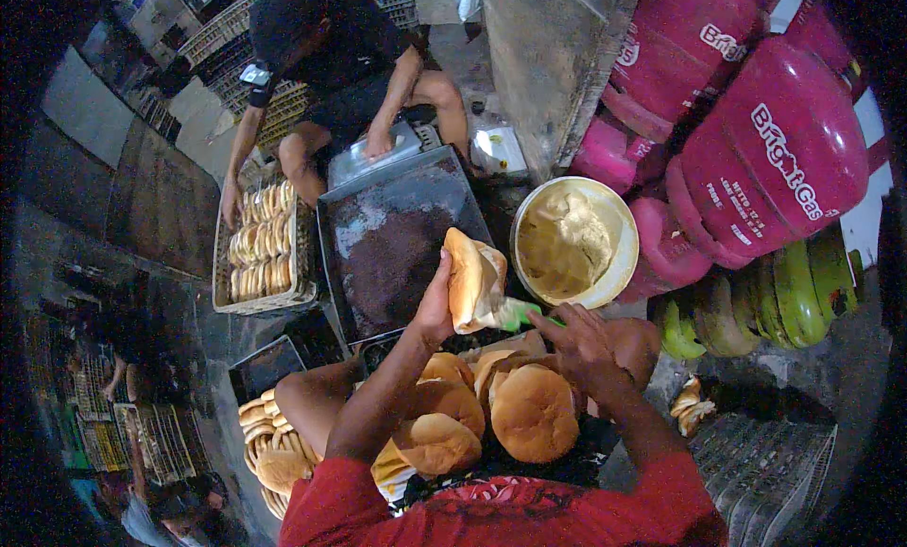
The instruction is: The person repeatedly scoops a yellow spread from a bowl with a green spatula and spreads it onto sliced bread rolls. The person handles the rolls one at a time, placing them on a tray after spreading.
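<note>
My left hand (434, 302) holds a round bread bun (465, 281), split and opened, upright above my lap. My right hand (577, 341) grips a spatula with a green handle (523, 314); its pale, cream-smeared blade touches the bun's inner face. Just beyond my right hand stands a round tub (623, 263) holding pale cream (584, 228). More round buns (535, 412) lie in stacks on my lap. Beyond the bun is a square metal tray (336, 263) with dark brown crumbs or sprinkles spread over its bottom.
Across the tray sits a co-worker (354, 58), one hand at a plastic crate (266, 306) of filled buns. Pink gas cylinders (765, 150) and green ones (793, 299) stand at the right. More buns (273, 455) are piled at my left. A crate (765, 462) lies at lower right.
</note>
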### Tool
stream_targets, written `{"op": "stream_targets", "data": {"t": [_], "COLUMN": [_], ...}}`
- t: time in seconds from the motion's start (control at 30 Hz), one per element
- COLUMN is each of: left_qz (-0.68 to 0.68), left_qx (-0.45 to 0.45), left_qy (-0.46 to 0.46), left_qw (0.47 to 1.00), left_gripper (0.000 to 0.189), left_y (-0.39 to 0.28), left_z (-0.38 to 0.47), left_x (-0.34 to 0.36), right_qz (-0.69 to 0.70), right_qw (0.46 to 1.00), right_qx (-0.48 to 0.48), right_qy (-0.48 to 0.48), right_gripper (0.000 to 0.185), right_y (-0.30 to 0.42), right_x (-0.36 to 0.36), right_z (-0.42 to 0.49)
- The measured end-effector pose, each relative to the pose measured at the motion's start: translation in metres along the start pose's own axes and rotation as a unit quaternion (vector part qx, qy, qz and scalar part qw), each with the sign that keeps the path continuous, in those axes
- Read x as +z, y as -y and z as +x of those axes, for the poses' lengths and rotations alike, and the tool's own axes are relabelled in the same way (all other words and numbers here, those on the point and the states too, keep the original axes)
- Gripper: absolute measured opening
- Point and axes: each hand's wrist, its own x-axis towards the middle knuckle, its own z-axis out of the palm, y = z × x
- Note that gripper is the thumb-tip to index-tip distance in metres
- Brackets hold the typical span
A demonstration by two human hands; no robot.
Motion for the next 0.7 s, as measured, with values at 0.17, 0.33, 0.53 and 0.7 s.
{"op": "stream_targets", "data": {"t": [0.17, 0.33, 0.53, 0.7], "left_qz": [0.039, 0.093, 0.292, 0.601], "left_qx": [-0.001, 0.085, 0.437, 0.287], "left_qy": [-0.028, -0.054, -0.369, -0.498], "left_qw": [0.999, 0.991, 0.767, 0.554], "left_gripper": [0.062, 0.050, 0.048, 0.053], "left_y": [-0.009, -0.011, -0.033, -0.025], "left_z": [-0.012, -0.019, 0.018, 0.051], "left_x": [-0.042, -0.064, -0.149, -0.226], "right_qz": [0.098, 0.215, 0.276, 0.312], "right_qw": [0.986, 0.970, 0.951, 0.937], "right_qx": [0.117, 0.104, 0.141, 0.157], "right_qy": [0.069, -0.038, 0.004, -0.008], "right_gripper": [0.053, 0.047, 0.047, 0.044], "right_y": [-0.003, -0.024, -0.022, -0.031], "right_x": [-0.048, -0.013, 0.019, 0.030], "right_z": [0.002, 0.018, 0.030, 0.028]}}
